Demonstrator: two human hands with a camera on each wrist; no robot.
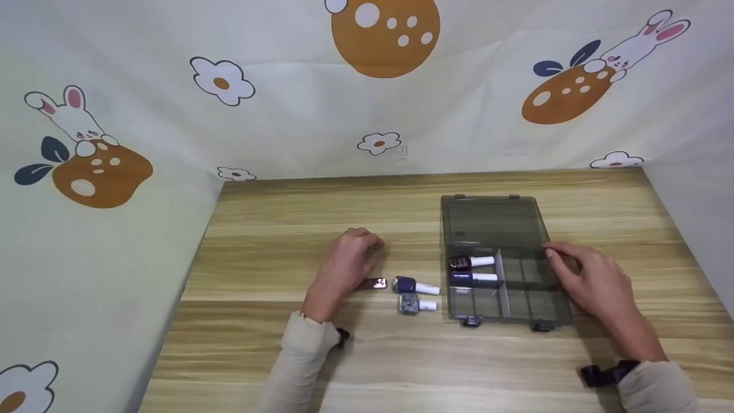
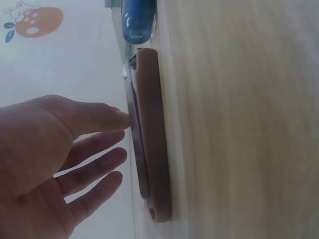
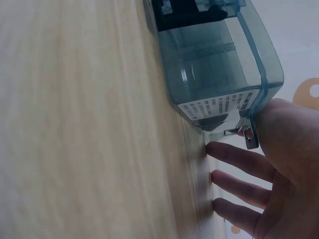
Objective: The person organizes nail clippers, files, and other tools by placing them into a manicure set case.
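Observation:
My left hand (image 1: 347,261) is just behind a brown nail clipper (image 2: 153,134) on the table. In the left wrist view its thumb appears at the clipper's edge, with the other fingers loosely bent beyond; nothing is gripped. The clipper's silver end shows in the head view. My right hand (image 1: 596,281) is at the right side of an open, smoky clear compartment box (image 1: 542,307), thumb and forefinger touching its edge near the hinge. Inside the box's left part lie a dark red nail polish bottle (image 1: 460,263) and a dark blue one (image 1: 461,278), both white-capped.
A navy nail polish bottle (image 1: 405,285) and a grey glitter one (image 1: 409,304) lie between the clipper and the box. The box lid (image 1: 493,221) lies folded back. A patterned cloth (image 1: 298,132) stands behind the wooden table (image 1: 269,229) and along its sides.

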